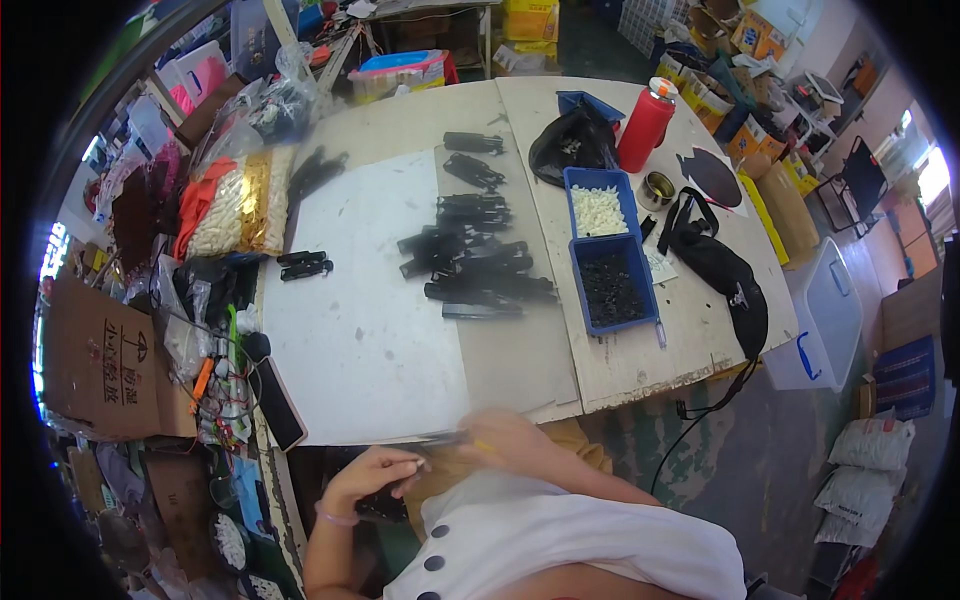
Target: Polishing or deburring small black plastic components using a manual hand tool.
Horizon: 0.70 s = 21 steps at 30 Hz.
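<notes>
My left hand [372, 475] is at the near table edge, over my lap. Its fingertips pinch a small pale piece [421, 465], too small to name. Just to its right is my right hand [508, 443], smeared by motion. Its fingers are curled, with a thin dark shape and a bit of yellow showing at them; I cannot make out what it is. Beyond both hands, several long black parts [480, 270] lie in a loose pile on the white sheet [350, 350]. Two more black parts [304, 265] lie at the left of the sheet.
At right are blue trays of white pieces [600, 210] and black pieces [612, 288]. Near them stand a red bottle [648, 127], a small metal tin [657, 189] and a black pouch [735, 285]. A phone [277, 402] lies at the left edge, by a cardboard box [115, 360].
</notes>
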{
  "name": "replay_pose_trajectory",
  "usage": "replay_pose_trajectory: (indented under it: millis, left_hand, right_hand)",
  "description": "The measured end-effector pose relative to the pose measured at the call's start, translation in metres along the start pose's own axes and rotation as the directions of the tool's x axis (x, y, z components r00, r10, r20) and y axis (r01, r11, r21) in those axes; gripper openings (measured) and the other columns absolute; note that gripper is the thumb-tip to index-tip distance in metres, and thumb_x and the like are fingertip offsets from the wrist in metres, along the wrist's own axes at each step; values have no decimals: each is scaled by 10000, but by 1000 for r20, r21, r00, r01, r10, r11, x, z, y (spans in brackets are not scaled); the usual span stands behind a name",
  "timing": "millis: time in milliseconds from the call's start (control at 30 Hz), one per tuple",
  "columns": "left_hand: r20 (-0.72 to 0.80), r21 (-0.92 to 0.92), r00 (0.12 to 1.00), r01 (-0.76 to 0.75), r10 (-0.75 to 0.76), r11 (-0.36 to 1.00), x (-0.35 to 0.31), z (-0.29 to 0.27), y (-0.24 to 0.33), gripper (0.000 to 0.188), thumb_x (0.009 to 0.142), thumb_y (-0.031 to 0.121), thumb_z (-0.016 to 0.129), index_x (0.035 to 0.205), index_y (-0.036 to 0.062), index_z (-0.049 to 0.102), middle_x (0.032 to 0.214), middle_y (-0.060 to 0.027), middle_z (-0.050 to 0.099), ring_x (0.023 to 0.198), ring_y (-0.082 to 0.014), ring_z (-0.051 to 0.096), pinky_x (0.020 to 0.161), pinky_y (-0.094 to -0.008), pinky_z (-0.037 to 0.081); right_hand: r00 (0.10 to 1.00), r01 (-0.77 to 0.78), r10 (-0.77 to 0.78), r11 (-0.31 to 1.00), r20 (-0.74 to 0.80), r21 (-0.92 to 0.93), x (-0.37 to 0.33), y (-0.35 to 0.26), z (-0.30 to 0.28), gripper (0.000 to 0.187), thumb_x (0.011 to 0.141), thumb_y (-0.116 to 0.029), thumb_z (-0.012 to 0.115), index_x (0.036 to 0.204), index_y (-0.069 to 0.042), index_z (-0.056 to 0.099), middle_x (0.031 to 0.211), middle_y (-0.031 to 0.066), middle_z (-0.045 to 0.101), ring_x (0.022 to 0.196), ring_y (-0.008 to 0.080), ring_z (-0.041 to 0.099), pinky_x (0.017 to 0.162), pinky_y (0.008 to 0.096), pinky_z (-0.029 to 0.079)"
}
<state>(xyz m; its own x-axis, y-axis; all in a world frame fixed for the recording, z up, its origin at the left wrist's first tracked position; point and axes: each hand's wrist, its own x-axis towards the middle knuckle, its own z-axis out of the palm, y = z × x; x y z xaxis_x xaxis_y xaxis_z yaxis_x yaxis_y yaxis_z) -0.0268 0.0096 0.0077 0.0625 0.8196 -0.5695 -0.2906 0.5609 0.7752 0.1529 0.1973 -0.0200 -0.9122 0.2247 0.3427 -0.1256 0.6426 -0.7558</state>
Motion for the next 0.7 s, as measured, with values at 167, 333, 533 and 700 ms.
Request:
replay_pose_trajectory:
  millis: [167, 333, 533, 700]
  left_hand:
    - [-188, 808, 977, 213, -102, 549, -11, -27, -47, 434, 873, 305, 563, 1193, 16, 520, 993, -106, 651, 883, -179, 608, 783, -305, 470]
    - [-29, 674, 879, -334, 475, 659, 63, 26, 42, 357, 844, 182, 574, 1153, 8, 530, 1070, -134, 597, 1006, -235, 557, 885, -347, 420]
    - [213, 921, 567, 154, 796, -357, 190, 40, 94, 254, 744, 105, 521, 988, 60, 576, 1123, -84, 480, 1130, -236, 410, 999, -435, 255]
    - [270, 962, 311, -132, 911, -239, 204, 37, 92, 210, 755, 78, 587, 963, 49, 578, 955, -78, 557, 993, -235, 504, 968, -422, 318]
  right_hand:
    - [982, -140, 140, 990, -124, 6, 8, 3, -30, 151, 833, -187, 592, 878, -44, 608, 1040, 110, 572, 944, 258, 557, 817, 333, 452]
    - [923, -250, 270, 962, -274, 107, -1, 10, -52, 127, 811, -129, 597, 888, -28, 596, 989, 144, 577, 916, 288, 554, 754, 362, 466]
    - [868, -242, 278, 960, -412, 138, -16, 1, -59, 145, 790, -115, 614, 837, 21, 598, 924, 158, 586, 829, 271, 571, 731, 328, 462]
    - [740, -417, 487, 873, -464, 253, -25, 10, -72, 197, 806, -137, 599, 865, 51, 601, 955, 165, 588, 848, 278, 575, 754, 321, 455]
